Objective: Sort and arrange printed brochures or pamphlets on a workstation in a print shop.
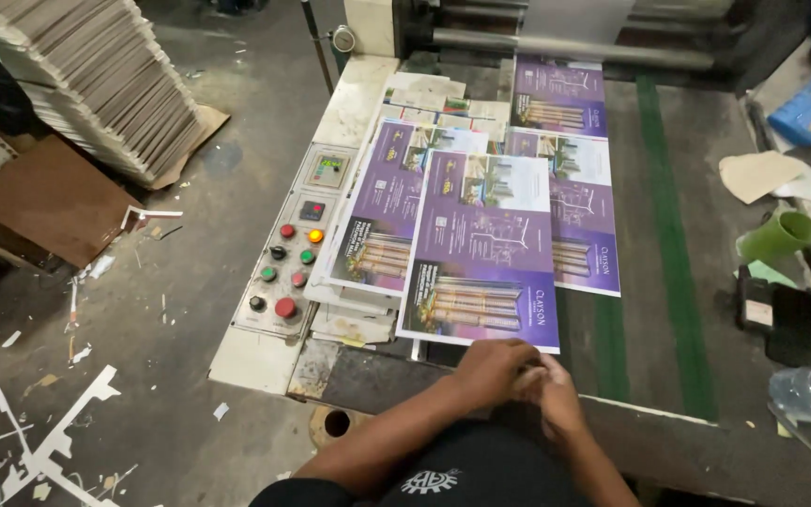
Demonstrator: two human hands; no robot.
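From the head camera, the person's left hand (492,368) and right hand (556,399) meet at the near edge of the dark conveyor surface (696,282), fingers curled and touching each other. Whether they pinch anything between them cannot be told. The left hand's knuckles lie just at the bottom edge of the nearest purple-and-white printed glossy sheet (482,253), which lies flat on the surface and overlaps a second purple printed sheet (382,211) to its left and a third purple sheet (579,211) to its right. More such sheets (558,94) trail back towards the grey metal roller (574,45).

Left of the sheets sits a cream control panel with red, green and black round buttons (283,268). On the concrete floor (190,310) beyond stands a slanted stack of grey cardboard sheets (96,75). A green paper cup (779,235) lies on its side to the right.
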